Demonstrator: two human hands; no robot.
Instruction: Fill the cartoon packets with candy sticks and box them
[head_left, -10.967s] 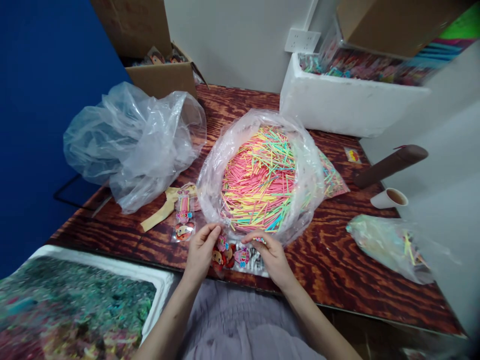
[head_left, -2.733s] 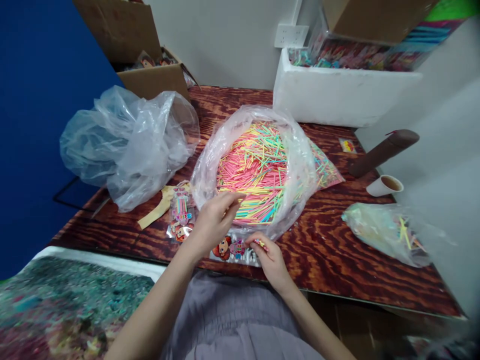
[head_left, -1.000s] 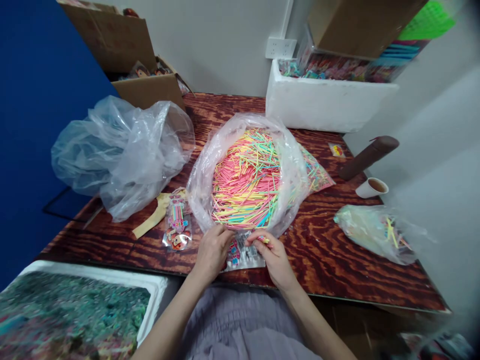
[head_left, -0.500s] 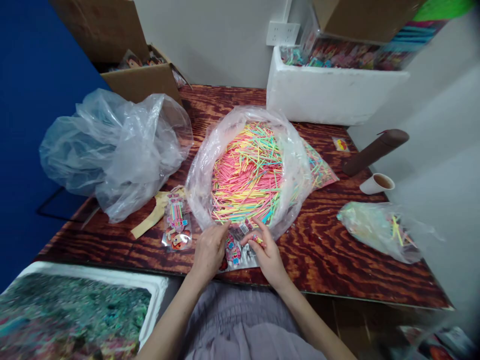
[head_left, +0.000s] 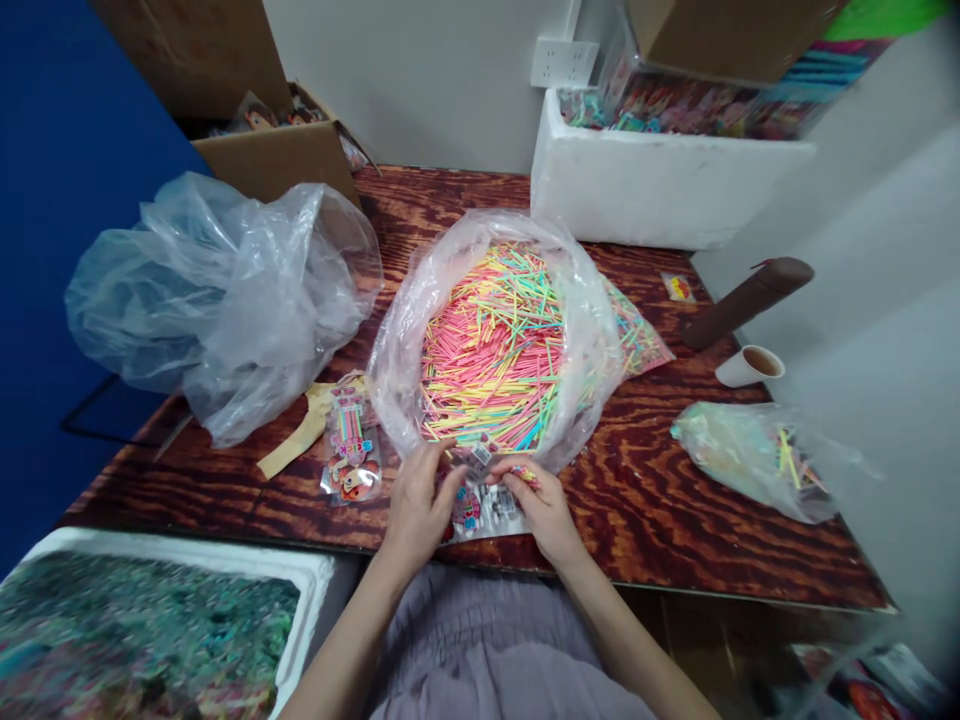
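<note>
- Clear plastic, in the head view: a small packet (head_left: 478, 459) lies between both hands, on the near side of the big bag (head_left: 394, 365)
- The left hand (head_left: 418, 500) pinches the packet's edge, thumb and finger nearly together; how firmly, I cannot tell
- The right hand (head_left: 544, 505) is curled round some coloured sticks (head_left: 527, 475), its fingertips at the packet's other edge
- That double duty looks like the weak point: easing those fingers to work the film could let sticks slide out, falling into the big bag or in front of it
- Uneven pulling could crease or split the film
- Right of the big bag, the paper cup (head_left: 750, 366) might spill if an elbow swung wide
</note>
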